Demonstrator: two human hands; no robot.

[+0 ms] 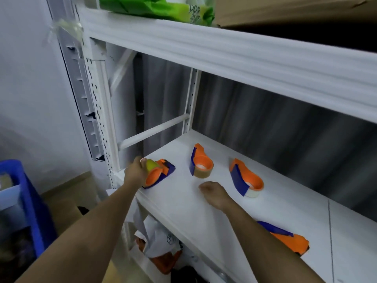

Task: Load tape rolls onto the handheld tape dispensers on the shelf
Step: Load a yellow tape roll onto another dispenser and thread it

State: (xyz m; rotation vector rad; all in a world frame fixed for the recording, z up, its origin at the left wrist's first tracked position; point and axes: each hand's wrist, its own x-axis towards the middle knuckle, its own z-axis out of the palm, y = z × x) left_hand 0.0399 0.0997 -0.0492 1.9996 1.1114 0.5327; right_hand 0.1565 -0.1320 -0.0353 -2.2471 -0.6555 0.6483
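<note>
Several orange and blue handheld tape dispensers lie on the white shelf (183, 201). My left hand (135, 172) grips the leftmost dispenser (159, 173), which carries a yellowish tape roll (152, 164), at the shelf's left front corner. The second dispenser (201, 161) holds a brown tape roll (202, 174). A third dispenser (244, 177) holds a pale tape roll (254, 193). My right hand (214, 194) hovers over the shelf between the second and third, fingers loosely curled, holding nothing. A fourth dispenser (285, 237) lies partly behind my right forearm.
A blue crate (30, 201) with tape rolls stands on the floor at the left. White bags and orange items (159, 242) sit on the lower shelf. The upper shelf beam (224, 58) overhangs, with green packaging (155, 7) and a cardboard box on top.
</note>
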